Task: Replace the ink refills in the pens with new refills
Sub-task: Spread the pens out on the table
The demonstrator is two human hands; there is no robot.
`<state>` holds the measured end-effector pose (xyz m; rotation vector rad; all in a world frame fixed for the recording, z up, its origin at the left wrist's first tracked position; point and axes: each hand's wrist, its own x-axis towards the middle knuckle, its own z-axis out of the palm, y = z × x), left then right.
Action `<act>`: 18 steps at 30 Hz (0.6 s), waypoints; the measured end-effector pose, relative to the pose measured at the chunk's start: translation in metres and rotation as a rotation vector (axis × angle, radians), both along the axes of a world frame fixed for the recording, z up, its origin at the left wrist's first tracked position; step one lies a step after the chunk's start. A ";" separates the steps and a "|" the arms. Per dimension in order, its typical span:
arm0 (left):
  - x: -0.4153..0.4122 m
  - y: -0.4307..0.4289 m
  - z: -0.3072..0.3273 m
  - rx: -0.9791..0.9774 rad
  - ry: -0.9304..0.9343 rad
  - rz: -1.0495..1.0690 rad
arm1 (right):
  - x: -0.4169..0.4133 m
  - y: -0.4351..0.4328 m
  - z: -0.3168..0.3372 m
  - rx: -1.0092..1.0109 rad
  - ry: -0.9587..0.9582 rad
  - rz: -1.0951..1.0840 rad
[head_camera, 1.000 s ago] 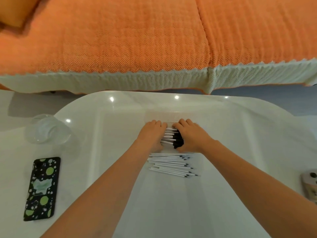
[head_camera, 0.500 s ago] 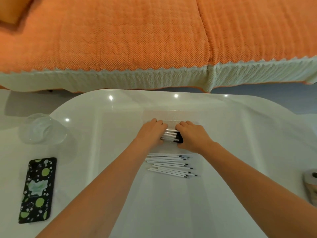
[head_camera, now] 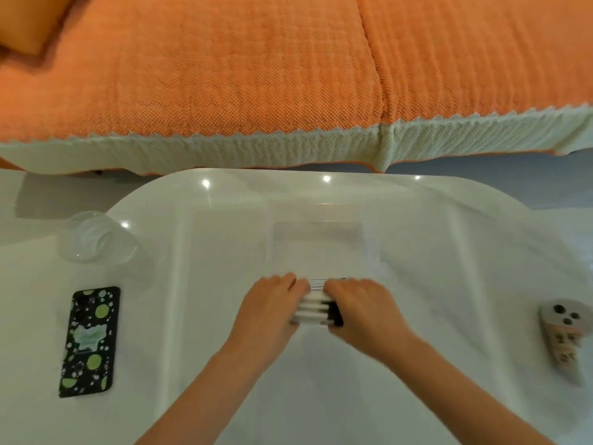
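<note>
A bundle of white pens with black caps [head_camera: 316,311] is held between my two hands above the white table [head_camera: 449,284]. My left hand [head_camera: 269,309] grips the bundle's white end and my right hand [head_camera: 362,313] grips its black-capped end, fingers curled over it. A few thin white refills [head_camera: 321,282] show in the gap just beyond the pens; the others are hidden under my hands. A clear plastic box [head_camera: 317,245] stands empty right behind my hands.
A clear drinking glass [head_camera: 96,237] stands at the left, with a black phone with green spots [head_camera: 90,342] lying nearer. A small grey patterned object [head_camera: 561,335] sits at the right edge. An orange sofa [head_camera: 256,75] runs along the table's far side.
Both hands have drawn the bundle of pens out of the clear box towards me. They now cover the loose refills. The box is left empty.
</note>
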<state>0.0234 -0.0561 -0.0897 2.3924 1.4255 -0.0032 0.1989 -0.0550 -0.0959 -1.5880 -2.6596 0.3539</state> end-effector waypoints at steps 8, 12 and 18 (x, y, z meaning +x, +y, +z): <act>-0.009 -0.080 -0.079 -0.142 -0.113 0.106 | -0.008 -0.068 -0.071 -0.106 0.044 0.022; -0.013 -0.090 -0.100 -0.101 -0.167 0.165 | -0.005 -0.076 -0.082 -0.088 0.081 -0.021; -0.026 -0.095 -0.117 -0.042 -0.201 0.141 | 0.004 -0.095 -0.097 -0.122 -0.018 -0.054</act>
